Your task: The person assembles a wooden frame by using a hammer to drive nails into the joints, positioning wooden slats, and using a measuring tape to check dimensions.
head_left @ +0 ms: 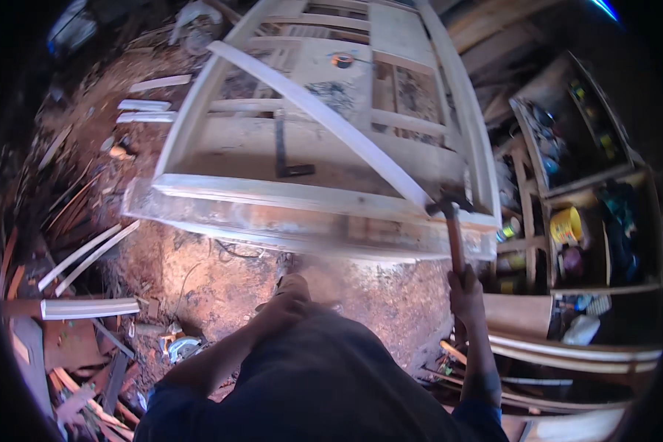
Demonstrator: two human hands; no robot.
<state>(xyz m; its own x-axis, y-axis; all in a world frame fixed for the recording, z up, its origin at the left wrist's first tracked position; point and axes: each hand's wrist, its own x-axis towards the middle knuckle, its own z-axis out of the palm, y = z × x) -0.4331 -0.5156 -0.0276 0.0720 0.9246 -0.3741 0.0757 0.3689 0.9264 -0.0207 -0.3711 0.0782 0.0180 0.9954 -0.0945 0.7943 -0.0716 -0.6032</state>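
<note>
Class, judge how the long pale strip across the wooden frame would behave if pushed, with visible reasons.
The strip is probably stiff, since it bridges the open frame without obvious sagging. It looks slim, so likely light for its length. Its flat shape suggests it would slide or swivel rather than roll.

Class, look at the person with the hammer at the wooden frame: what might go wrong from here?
The hammer in the right hand reaches close to the lower end of the diagonal strip: a stray blow might dent it.
The left hand is off that strip, so if unfastened, which I cannot tell, it could shift.
Loose sticks lie on the floor at left and might trip someone.
</note>
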